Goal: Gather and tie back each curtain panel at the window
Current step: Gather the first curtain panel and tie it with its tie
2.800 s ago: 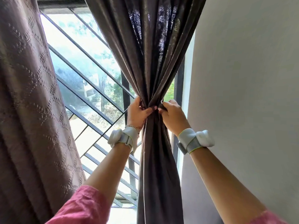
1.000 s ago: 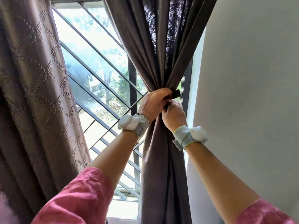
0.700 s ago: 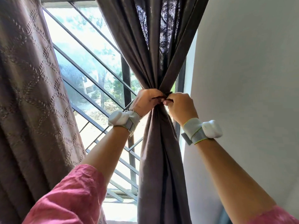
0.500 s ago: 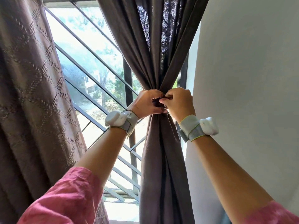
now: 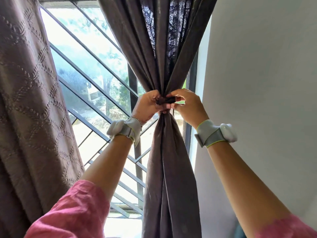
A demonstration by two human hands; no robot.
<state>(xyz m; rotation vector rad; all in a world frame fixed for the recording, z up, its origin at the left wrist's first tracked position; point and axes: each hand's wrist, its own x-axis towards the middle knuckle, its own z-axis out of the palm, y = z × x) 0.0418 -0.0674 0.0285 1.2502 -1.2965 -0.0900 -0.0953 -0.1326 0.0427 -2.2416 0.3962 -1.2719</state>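
Note:
A dark grey-brown curtain panel (image 5: 168, 160) hangs at the window's right side, bunched into a narrow waist at mid height. A dark tie band (image 5: 167, 101) wraps that waist. My left hand (image 5: 147, 106) grips the gathered cloth and the band from the left. My right hand (image 5: 187, 104) pinches the band's right end between thumb and fingers. A second, lighter embossed curtain panel (image 5: 29, 109) hangs loose on the left.
A window grille (image 5: 96, 86) with slanted metal bars and a dark upright post fills the gap between the panels. A plain white wall (image 5: 260, 83) runs close along the right. Both wrists wear white strapped bands.
Both hands stayed at the curtain's waist, working the dark band. My right hand shifted from below the left hand to the right side and now pinches the band's end.

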